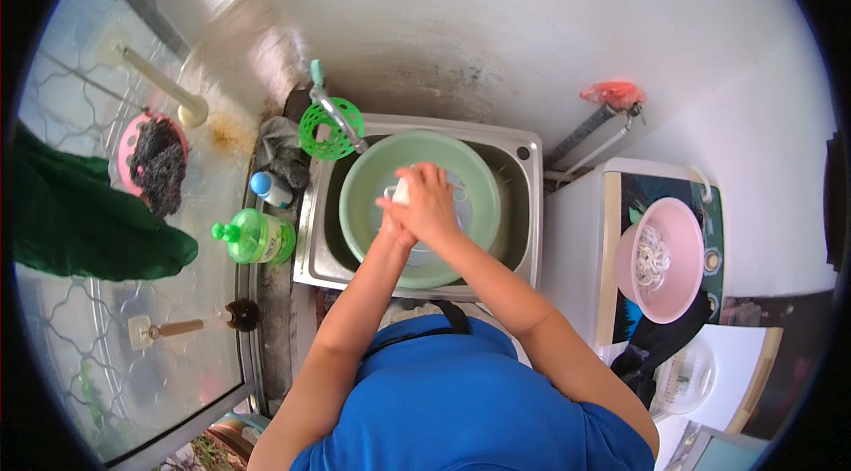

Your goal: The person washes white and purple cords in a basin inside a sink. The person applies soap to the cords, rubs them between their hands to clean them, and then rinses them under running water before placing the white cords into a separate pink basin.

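Both my hands meet over a light green plastic basin point(352, 223) that sits in a stainless steel sink point(310, 265). My right hand point(432, 205) lies over my left, its fingers bent around a small white object point(402, 191). From below, my left hand point(396, 225) presses against the same white piece, mostly hidden under the right. What kind of thing it is I cannot make out. Water and a few pale, ring-like shapes point(458, 191) show in the basin beside my right fingers.
The faucet point(337, 116) and a green strainer basket point(310, 130) stand at the sink's back left. Left of the sink are a green bottle point(266, 238), a blue-capped bottle point(271, 190) and a grey cloth point(280, 145). At right, a pink basin point(627, 263) holds white rings on a washing machine point(576, 241).
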`<action>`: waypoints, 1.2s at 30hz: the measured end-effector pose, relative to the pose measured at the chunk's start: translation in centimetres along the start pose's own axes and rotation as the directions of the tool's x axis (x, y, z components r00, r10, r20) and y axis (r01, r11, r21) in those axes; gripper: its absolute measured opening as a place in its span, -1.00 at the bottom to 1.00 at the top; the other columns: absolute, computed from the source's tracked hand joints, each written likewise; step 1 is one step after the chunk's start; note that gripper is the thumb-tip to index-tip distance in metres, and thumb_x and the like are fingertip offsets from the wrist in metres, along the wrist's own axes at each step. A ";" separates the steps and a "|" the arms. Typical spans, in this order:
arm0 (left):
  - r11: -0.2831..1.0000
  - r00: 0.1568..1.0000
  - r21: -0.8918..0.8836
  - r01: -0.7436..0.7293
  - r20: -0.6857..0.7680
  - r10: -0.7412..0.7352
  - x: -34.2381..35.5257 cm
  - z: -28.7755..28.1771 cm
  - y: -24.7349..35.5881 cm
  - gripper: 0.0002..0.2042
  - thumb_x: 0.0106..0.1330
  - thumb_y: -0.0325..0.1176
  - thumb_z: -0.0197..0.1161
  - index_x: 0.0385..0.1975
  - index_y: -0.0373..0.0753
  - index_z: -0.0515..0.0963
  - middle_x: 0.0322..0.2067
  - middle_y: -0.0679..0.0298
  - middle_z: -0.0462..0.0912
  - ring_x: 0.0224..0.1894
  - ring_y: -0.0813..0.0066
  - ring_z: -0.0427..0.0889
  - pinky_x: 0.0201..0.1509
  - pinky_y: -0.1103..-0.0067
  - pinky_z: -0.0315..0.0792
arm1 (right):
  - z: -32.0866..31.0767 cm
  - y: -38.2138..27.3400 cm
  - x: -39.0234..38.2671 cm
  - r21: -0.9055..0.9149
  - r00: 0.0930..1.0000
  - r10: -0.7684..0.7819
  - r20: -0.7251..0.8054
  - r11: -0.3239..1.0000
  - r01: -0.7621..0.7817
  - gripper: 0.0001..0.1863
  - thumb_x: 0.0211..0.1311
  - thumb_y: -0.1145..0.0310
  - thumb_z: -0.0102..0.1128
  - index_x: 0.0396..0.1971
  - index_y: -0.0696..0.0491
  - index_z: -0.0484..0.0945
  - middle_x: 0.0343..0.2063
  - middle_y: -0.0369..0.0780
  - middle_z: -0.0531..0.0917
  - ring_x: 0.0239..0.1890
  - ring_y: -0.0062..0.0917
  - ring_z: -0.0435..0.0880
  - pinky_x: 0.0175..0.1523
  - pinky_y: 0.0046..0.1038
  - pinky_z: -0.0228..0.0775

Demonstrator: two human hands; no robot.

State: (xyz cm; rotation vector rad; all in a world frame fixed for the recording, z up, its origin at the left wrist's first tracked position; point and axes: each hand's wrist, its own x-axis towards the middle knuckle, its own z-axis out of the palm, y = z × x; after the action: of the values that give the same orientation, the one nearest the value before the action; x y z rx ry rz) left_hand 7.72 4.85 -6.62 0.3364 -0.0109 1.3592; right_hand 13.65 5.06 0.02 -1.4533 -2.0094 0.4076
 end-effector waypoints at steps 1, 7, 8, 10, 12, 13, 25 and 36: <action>0.995 0.962 -0.013 0.104 -0.253 -0.103 -0.1 2.1 0.7 -0.52 0.36 0.01 -0.27 0.14 -0.14 0.26 0.14 0.20 0.31 0.15 0.21 0.32 0.22 0.30 0.21 | 0.8 0.4 0.2 0.050 0.987 0.159 0.028 0.986 -0.161 -0.41 -0.23 0.07 0.38 -0.10 -0.07 0.48 -0.10 -0.15 0.38 0.02 -0.21 0.34 -0.01 -0.16 0.23; 0.988 0.872 -0.153 -0.032 -0.487 -0.048 -3.5 2.0 4.1 -0.45 0.32 0.09 -0.28 0.14 -0.18 0.24 0.11 0.13 0.33 0.14 0.17 0.33 0.19 0.30 0.24 | 0.8 -4.7 -0.4 -0.025 0.997 0.066 0.031 0.998 -0.066 -0.56 -0.12 0.06 0.29 -0.24 -0.02 0.52 -0.24 -0.10 0.45 -0.09 -0.12 0.38 -0.02 -0.11 0.23; 0.987 0.924 -0.154 -0.047 -0.383 -0.015 -4.1 1.4 4.7 -0.44 0.31 0.11 -0.27 0.14 -0.18 0.24 0.10 0.13 0.34 0.14 0.18 0.33 0.19 0.31 0.24 | 0.7 -5.8 -1.5 0.027 0.995 -0.041 0.090 0.999 0.038 -0.53 -0.14 0.07 0.31 -0.19 -0.03 0.50 -0.19 -0.12 0.43 -0.06 -0.15 0.37 -0.02 -0.13 0.24; 0.975 0.931 -0.199 -0.098 -0.364 0.019 -4.5 2.8 6.1 -0.42 0.30 0.15 -0.25 0.12 -0.18 0.25 0.09 0.12 0.36 0.12 0.17 0.34 0.19 0.28 0.22 | 0.6 -7.2 -3.0 0.144 0.949 -0.250 0.194 0.964 0.225 -0.44 -0.18 0.09 0.34 -0.10 -0.05 0.47 -0.09 -0.16 0.39 0.02 -0.23 0.35 -0.03 -0.18 0.25; 0.980 0.969 -0.143 -0.140 -0.222 0.106 -5.7 -1.7 6.9 -0.42 0.27 0.13 -0.19 0.16 -0.14 0.23 0.14 0.14 0.29 0.17 0.19 0.29 0.22 0.29 0.19 | 3.5 -6.7 -1.9 0.152 0.956 -0.230 0.180 0.967 0.204 -0.46 -0.16 0.09 0.33 -0.10 -0.04 0.47 -0.10 -0.16 0.40 0.01 -0.24 0.36 -0.04 -0.18 0.25; 0.984 0.987 -0.098 -0.150 -0.067 0.144 -5.0 -1.1 7.4 -0.42 0.24 0.11 -0.13 0.19 -0.10 0.20 0.20 0.17 0.21 0.21 0.22 0.24 0.25 0.30 0.15 | 4.3 -6.6 -0.7 0.143 0.973 -0.174 0.149 0.978 0.153 -0.47 -0.14 0.09 0.31 -0.11 -0.03 0.47 -0.11 -0.17 0.41 0.00 -0.25 0.37 -0.05 -0.18 0.26; 0.965 0.932 -0.111 -0.236 -0.306 0.193 -6.5 -0.8 9.9 -0.44 0.29 0.12 -0.16 0.12 -0.18 0.27 0.09 0.11 0.37 0.16 0.16 0.31 0.21 0.28 0.21 | 7.0 -8.3 -0.7 0.031 0.945 -0.310 0.099 0.951 0.309 -0.39 -0.06 -0.04 0.23 -0.01 -0.03 0.41 -0.14 -0.14 0.41 -0.05 -0.23 0.39 -0.01 -0.21 0.20; 0.930 0.974 -0.311 -0.196 -0.168 0.149 -7.3 -1.6 12.0 -0.57 0.37 -0.17 -0.17 0.18 -0.22 0.20 0.16 0.17 0.29 0.18 0.25 0.31 0.24 0.29 0.20 | 5.0 -10.1 -2.2 0.191 0.902 -0.403 0.155 0.908 0.373 -0.25 -0.19 0.11 0.32 0.10 -0.02 0.31 -0.09 -0.13 0.39 0.00 -0.20 0.33 0.08 -0.15 0.11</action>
State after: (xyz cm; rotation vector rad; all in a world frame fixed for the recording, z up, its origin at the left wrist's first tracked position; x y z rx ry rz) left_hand -5.69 0.32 -6.81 -0.0430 -0.1493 1.5260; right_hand 3.39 0.07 1.37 -0.9114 -2.2982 0.5320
